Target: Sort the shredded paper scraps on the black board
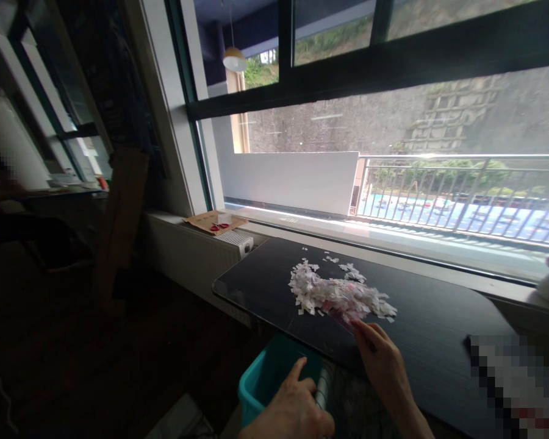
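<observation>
A loose heap of small white paper scraps (333, 292), with some pink among them, lies on the dark tabletop (421, 341). My right hand (382, 356) is at the heap's near edge, its fingers pinched on a thin, see-through pinkish sheet (345, 318) that touches the scraps. Below the table's front edge is a teal bin (260, 378). At the bin's near right side, my left hand (295, 405) has its index finger stretched out and the other fingers curled, seemingly round the bin's edge. A white striped piece (322, 387) shows beside those fingers; its kind is unclear.
Red-handled scissors (219, 227) lie on brown cardboard (205, 221) on the sill, above a white radiator (183, 250). A blurred-out object (512, 378) sits at the table's right. Tall cardboard (123, 213) leans at left, near a seated person (9, 207). A window runs behind the table.
</observation>
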### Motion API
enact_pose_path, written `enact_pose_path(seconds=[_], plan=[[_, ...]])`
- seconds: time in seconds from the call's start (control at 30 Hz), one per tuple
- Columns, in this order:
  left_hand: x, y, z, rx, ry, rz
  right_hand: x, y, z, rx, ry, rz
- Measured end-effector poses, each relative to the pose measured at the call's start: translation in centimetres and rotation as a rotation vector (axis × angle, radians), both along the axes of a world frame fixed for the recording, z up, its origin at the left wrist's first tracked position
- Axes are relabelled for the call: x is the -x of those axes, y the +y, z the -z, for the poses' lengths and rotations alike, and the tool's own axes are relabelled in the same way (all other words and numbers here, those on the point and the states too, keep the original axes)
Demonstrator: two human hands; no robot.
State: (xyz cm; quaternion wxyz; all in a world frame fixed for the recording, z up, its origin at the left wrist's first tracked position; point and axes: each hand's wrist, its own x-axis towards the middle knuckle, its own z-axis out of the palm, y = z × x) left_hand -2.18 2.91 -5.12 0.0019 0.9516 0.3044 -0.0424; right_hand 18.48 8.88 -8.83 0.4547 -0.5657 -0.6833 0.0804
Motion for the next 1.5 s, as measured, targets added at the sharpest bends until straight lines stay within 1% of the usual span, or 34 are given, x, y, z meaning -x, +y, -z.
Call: enact_pose_path(seconds=[0.13,0.3,0.43,0.57,0.73,0.97,1.03,1.17,1.33,1.4,1.5], plan=[[-0.2,-0.1,-0.6,0.020,0.048,-0.009,0.0,0.0,-0.2,-0.008,0.026,-0.014],[-0.2,-0.3,-1.0,0.051,0.041,-0.013,0.1,0.1,-0.2,-0.001,0.032,-0.058],[-0.2,-0.4,-1.0,0.052,0.015,-0.022,0.1,0.2,-0.1,-0.011,0.029,-0.089],[-0.1,-0.3,-0.9,0.067,-0.012,-0.021,0.1,0.3,-0.2,-0.051,0.039,-0.072],[0.0,-0.2,-0.6,0.050,-0.011,-0.022,0.3,0.2,-0.5,-0.047,0.010,-0.103],[-0.1,-0.3,-0.6,0.050,0.017,-0.019,0.3,-0.3,-0.7,-0.069,0.049,-0.112],[-0.2,-0.2,-0.7,0.047,0.026,-0.015,0.5,-0.4,-0.8,-0.050,0.052,-0.154],[-0.2,0.0,-0.6,0.025,0.050,-0.004,0.6,-0.6,-0.9,-0.009,0.063,-0.312],[-0.2,0.0,0.1,-0.030,0.004,0.013,0.5,-0.6,-0.9,-0.032,0.076,-0.313],[-0.2,0.0,0.5,-0.058,-0.015,0.012,0.5,-0.8,-1.2,0.004,0.058,-0.366],[-0.2,0.1,0.7,-0.061,-0.020,0.009,0.6,-1.2,-1.6,0.083,0.043,-0.444]])
